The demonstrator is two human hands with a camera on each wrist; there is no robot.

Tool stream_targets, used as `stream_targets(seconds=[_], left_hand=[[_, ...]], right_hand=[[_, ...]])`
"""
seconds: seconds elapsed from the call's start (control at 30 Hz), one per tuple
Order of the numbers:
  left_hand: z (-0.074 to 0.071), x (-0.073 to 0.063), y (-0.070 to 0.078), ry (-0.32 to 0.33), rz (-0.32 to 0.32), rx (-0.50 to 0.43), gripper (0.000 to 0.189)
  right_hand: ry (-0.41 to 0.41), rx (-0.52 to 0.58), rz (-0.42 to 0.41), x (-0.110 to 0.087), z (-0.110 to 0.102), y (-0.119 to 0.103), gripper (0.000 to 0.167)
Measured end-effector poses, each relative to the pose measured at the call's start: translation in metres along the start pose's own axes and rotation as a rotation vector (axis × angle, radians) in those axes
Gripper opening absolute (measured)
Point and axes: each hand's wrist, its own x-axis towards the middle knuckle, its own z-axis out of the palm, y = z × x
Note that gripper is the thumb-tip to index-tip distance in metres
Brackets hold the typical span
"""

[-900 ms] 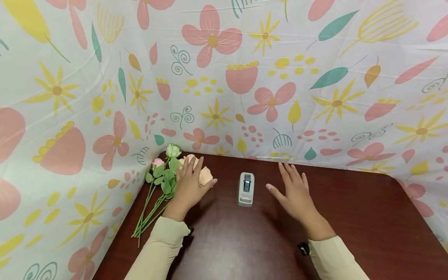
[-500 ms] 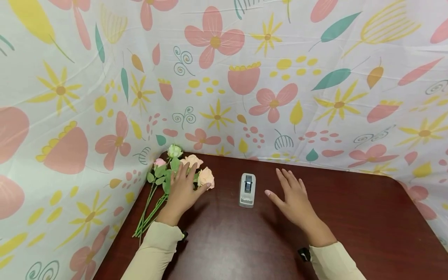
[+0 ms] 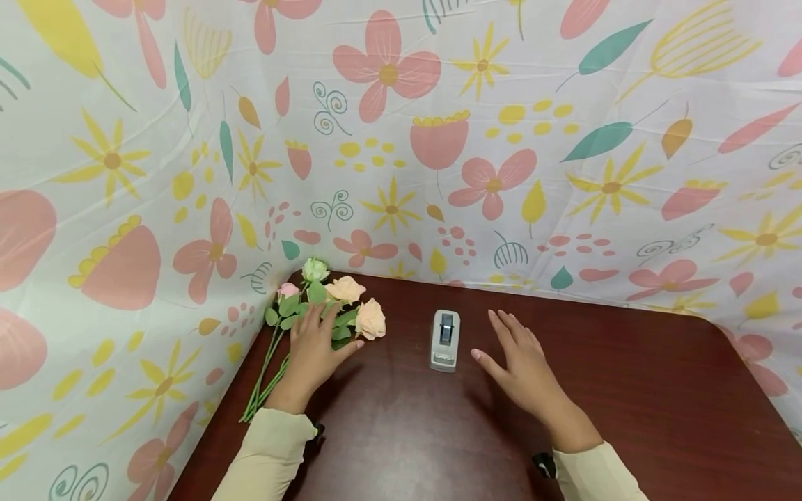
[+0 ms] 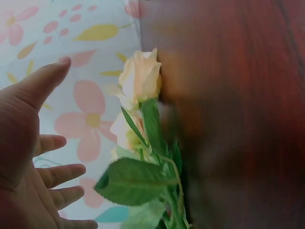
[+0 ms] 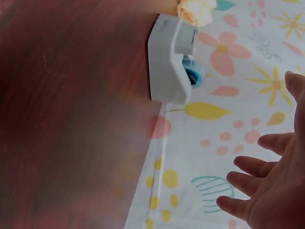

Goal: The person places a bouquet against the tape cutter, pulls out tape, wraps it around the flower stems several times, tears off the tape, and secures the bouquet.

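Sleeves (image 3: 266,449): two, beige, both chopped off by the bottom edge in the head view.
Black bits (image 3: 544,465): two, one by each cuff, mostly tucked behind the wrists, too small to make out tbh.
Left hand (image 3: 313,355): thumb and fingers apart, loosely straight, clamped on nothing. In the head view, right in front of the stems (image 3: 250,406) and leaves (image 3: 289,306), hiding a good chunk of both. All five digits visible in the left wrist view, palm cut off at the left edge.
Right hand (image 3: 525,369): thumb and fingers apart too, just right of the tape dispenser (image 3: 444,348), clear of it. All five digits visible in the right wrist view, palm running off the edge.
Dispenser: one, whitish, upright on the table (image 3: 401,431) between the hands. One roll, half sunk in the body; faint side mark too blurry to read.
Roses (image 3: 371,320): four blooms countable, two peach, one pink, one pale green, lying at the far left corner.
Stem and leaf count: several of each, overlapping, can't get a sure number.
Table: one, dark red-brown, near side cut off.
Cloth (image 3: 436,142): flower print, behind and to the left, top cut off, can't tell if one piece or two.
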Motion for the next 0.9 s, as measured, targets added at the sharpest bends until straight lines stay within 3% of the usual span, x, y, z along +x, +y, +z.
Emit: stream_targets(seconds=[0.5, 0.7, 0.9], left_hand=[[0.0, -0.021, -0.025, -0.031, -0.051, 0.017, 0.076], [-0.005, -0.028, -0.033, -0.064, -0.103, 0.008, 0.077], [-0.005, -0.034, -0.041, -0.042, -0.103, 0.012, 0.076]], right_hand=[[-0.031, 0.049, 0.026, -0.012, 0.012, -0.005, 0.079], [-0.057, 0.065, 0.028, -0.017, 0.016, -0.006, 0.079], [-0.073, 0.044, 0.006, -0.022, 0.021, -0.011, 0.073]])
